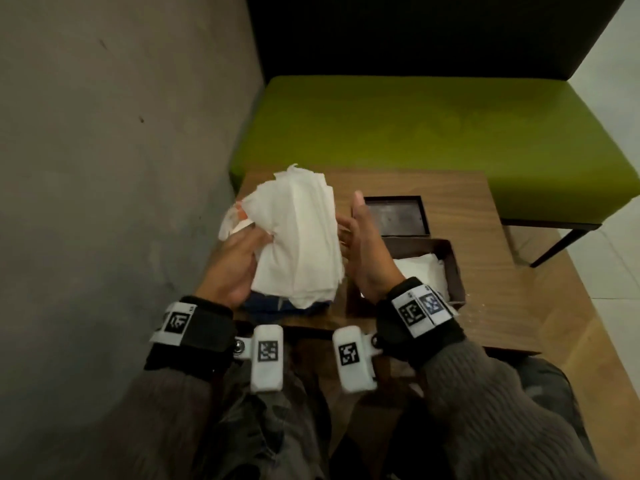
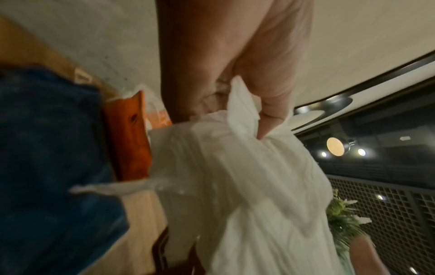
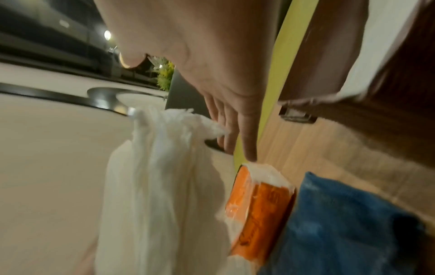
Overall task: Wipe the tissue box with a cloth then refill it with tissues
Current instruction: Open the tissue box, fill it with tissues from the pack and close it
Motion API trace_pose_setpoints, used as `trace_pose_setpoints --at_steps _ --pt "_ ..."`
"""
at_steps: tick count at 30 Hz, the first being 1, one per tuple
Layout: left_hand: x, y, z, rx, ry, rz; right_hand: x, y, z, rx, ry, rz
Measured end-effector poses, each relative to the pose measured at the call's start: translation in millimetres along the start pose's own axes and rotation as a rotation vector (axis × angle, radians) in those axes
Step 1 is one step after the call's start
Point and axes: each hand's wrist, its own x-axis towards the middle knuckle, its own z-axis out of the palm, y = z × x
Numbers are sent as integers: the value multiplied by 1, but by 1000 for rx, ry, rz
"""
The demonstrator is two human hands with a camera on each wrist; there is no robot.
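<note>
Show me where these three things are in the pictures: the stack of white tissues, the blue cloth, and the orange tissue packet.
stack of white tissues (image 1: 301, 237): head view, on its flat front face.
blue cloth (image 3: 341, 223): right wrist view, on its upper surface.
orange tissue packet (image 3: 259, 204): right wrist view, on its orange side.

No legible words, brands or numbers anywhere. Only black-and-white square code markers on the white wrist tags (image 1: 178, 322) and on the white camera housings (image 1: 351, 355), patterns rather than text. Dark lettering on the orange tissue pack (image 3: 259, 208), seen in the right wrist view, too blurred to read; a small dark mark on the same pack in the left wrist view, likewise unreadable.
</note>
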Motion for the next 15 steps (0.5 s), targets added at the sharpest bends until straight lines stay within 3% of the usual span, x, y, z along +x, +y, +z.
trace_pose_setpoints --at_steps 3,8,15 --pt "-14 -24 20 -31 -2 -87 -22 1 -12 -39 -121 76" --pt "-43 -45 49 -70 -129 -188 -38 29 -32 -169 73 8" --pt "-61 -56 61 82 -166 -36 -65 38 -36 -142 161 -8"
